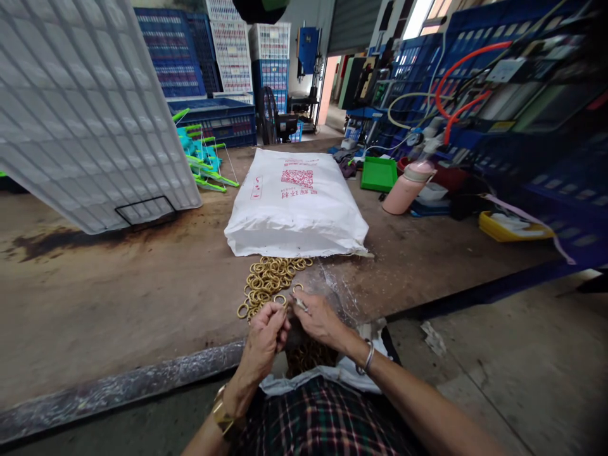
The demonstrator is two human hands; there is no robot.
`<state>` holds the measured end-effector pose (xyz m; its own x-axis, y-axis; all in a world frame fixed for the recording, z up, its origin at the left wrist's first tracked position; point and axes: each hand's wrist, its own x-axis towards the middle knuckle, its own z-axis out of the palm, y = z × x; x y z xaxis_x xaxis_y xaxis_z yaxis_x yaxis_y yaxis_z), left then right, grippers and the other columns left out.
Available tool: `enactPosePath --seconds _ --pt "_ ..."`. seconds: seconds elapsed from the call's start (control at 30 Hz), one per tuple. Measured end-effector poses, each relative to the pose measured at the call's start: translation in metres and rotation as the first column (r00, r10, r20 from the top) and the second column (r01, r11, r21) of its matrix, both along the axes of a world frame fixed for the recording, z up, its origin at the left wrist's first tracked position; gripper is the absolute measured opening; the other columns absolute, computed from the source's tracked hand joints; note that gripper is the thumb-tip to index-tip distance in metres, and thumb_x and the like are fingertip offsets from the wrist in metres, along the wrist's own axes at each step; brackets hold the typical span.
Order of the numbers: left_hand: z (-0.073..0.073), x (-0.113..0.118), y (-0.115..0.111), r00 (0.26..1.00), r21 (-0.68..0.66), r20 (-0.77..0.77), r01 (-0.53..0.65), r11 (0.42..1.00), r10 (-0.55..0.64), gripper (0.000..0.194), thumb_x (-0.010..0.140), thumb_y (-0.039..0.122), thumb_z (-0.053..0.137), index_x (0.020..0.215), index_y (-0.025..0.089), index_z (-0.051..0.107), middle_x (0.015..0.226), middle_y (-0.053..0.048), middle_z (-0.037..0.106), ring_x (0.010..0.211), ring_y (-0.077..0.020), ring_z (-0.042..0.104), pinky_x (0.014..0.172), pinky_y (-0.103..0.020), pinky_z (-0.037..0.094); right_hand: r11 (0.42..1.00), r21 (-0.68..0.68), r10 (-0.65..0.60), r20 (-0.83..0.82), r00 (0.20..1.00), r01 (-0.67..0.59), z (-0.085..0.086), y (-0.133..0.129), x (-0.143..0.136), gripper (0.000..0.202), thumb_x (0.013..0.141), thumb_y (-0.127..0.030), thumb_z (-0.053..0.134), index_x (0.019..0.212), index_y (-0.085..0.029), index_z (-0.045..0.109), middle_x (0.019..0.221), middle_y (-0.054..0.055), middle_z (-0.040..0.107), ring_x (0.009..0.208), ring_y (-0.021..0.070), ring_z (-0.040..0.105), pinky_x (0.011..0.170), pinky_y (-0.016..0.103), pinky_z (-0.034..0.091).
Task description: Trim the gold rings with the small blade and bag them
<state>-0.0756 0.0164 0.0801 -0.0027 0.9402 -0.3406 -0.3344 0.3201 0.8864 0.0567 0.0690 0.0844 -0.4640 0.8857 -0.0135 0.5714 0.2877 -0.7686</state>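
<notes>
A heap of brass rings [268,278] lies on the worktable in front of a white sack. My left hand [267,332] is closed at the near edge of the heap, its thumb and forefinger pinched on a brass ring [280,299]. My right hand [317,315] is closed close beside it, with a small pale object [300,304] showing at its fingers, too small to make out. Another ring [297,288] shows just beyond the right fingertips. Below both hands, an open bag [304,378] on my lap contains more rings, partly hidden in shadow.
The printed white sack [294,202] lies flat behind the rings. A tall white crate [95,114] stands at left on the worktable [118,304]. Right of the sack are a green tray [379,174], a pink bottle [407,190] and a yellow tray [513,228].
</notes>
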Motion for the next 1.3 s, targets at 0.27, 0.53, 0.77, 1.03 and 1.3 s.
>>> enactPosePath --seconds 0.27,0.53,0.77,1.03,1.3 --pt "-0.001 0.001 -0.001 0.990 0.039 -0.139 -0.028 0.999 0.033 0.031 0.073 0.048 0.056 0.070 0.018 0.048 0.055 0.006 0.050 0.038 -0.0039 0.037 0.034 -0.014 0.025 0.970 0.173 0.120 0.256 0.959 -0.168 -0.008 -0.006 0.000 0.017 0.071 -0.010 0.043 0.080 -0.016 0.056 0.070 0.003 0.059 0.060 0.0129 0.046 0.058 0.024 0.029" --pt "-0.001 0.002 -0.001 0.976 0.045 -0.217 -0.026 0.999 0.035 0.029 0.074 0.046 0.054 0.070 0.018 0.048 0.056 0.006 0.050 0.040 -0.0041 0.038 0.038 -0.015 0.028 0.971 0.130 0.145 0.345 0.927 -0.200 -0.003 -0.007 0.001 0.020 0.073 -0.011 0.041 0.083 -0.016 0.058 0.074 0.004 0.061 0.060 0.0130 0.048 0.058 0.025 0.028" --pt "-0.003 -0.001 0.000 0.962 0.112 -0.271 -0.004 0.994 0.035 0.028 0.076 0.045 0.053 0.069 0.018 0.047 0.054 0.007 0.049 0.040 -0.0045 0.037 0.039 -0.016 0.029 0.962 0.173 0.128 0.393 0.911 -0.210 -0.003 -0.008 -0.001 0.021 0.074 -0.012 0.040 0.087 -0.015 0.057 0.077 0.006 0.063 0.063 0.0140 0.051 0.057 0.025 0.028" --pt "0.017 0.002 -0.015 0.985 0.160 -0.131 0.132 0.978 -0.112 0.029 0.077 0.044 0.056 0.070 0.017 0.049 0.053 0.006 0.050 0.041 -0.0045 0.041 0.039 -0.016 0.029 0.988 0.142 -0.016 0.495 0.868 -0.062 -0.006 0.009 0.014 0.023 0.080 -0.012 0.038 0.096 -0.012 0.055 0.072 0.007 0.063 0.058 0.0136 0.052 0.054 0.024 0.028" --pt "0.004 0.007 -0.008 0.955 -0.040 0.294 0.038 0.998 -0.024 0.029 0.072 0.040 0.064 0.071 0.015 0.049 0.073 -0.001 0.060 0.045 -0.0045 0.045 0.035 -0.015 0.030 0.951 0.304 -0.190 0.429 0.883 0.057 -0.012 0.028 0.010 0.021 0.087 -0.029 0.043 0.104 -0.019 0.050 0.099 0.007 0.060 0.081 0.0171 0.056 0.064 0.025 0.035"
